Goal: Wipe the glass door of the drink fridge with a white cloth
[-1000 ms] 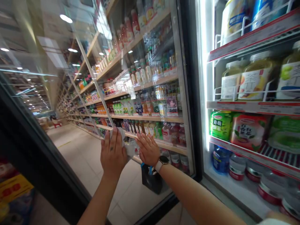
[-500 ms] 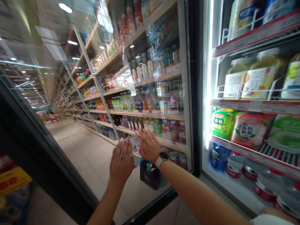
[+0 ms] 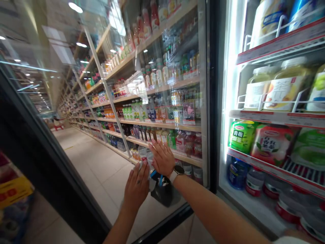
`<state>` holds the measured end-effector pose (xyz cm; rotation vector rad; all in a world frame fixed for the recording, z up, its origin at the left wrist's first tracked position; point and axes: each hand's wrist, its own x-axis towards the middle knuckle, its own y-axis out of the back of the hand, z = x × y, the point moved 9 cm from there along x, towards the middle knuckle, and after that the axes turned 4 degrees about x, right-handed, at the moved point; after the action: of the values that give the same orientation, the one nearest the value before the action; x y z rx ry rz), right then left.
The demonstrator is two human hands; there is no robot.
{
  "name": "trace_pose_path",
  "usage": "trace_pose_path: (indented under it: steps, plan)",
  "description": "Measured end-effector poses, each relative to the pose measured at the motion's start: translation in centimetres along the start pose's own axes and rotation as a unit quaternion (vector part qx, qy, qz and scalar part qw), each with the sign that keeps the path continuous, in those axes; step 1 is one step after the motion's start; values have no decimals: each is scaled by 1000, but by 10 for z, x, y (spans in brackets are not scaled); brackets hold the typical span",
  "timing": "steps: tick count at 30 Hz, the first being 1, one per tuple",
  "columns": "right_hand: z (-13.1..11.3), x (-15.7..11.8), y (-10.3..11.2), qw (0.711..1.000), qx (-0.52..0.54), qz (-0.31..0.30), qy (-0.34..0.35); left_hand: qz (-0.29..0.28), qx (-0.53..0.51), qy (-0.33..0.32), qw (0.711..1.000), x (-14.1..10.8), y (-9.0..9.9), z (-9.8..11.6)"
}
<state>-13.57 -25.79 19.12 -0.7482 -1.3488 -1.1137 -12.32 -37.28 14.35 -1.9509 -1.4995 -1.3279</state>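
Note:
My left hand (image 3: 137,183) lies with its fingers stretched over a pale crumpled cloth (image 3: 151,183), pressing it to the glass door (image 3: 122,200). Most of the cloth is hidden beneath the palm and fingers. Just to the right, my right hand (image 3: 162,157) rests flat on the same pane, fingers extended and holding nothing. A dark-faced watch (image 3: 178,170) with a light strap circles the right wrist. The door stands swung out from a lit cooler and has a thick black frame (image 3: 63,176).
Shelves of bottled drinks (image 3: 159,113) show through the glass along an aisle. A black bag (image 3: 165,194) with blue on it sits low behind the pane. At right, the cooler shelves (image 3: 279,117) hold bottles and packs. A yellow sign (image 3: 15,191) is at lower left.
My left hand has slid a little down and right with the cloth, closer to the right hand. The right hand stays nearly in place. The view has shifted slightly.

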Motion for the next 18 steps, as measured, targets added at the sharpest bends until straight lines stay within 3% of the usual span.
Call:
trace_pose_path:
  steps: [3, 6, 14, 18]
  plan:
    - [0, 0, 0, 1000, -3, 3, 4, 0, -20, 12, 1000, -6, 0, 3]
    - [0, -1, -1, 1000, -12, 1, 3, -11, -40, 17, 999, 4, 5, -3]
    - [2, -2, -3, 1000, 7, 3, -8, 45, 23, 96, 994, 102, 40, -81]
    - [1, -3, -6, 1000, 6, -7, 0, 72, 25, 96, 992, 113, 41, -81]
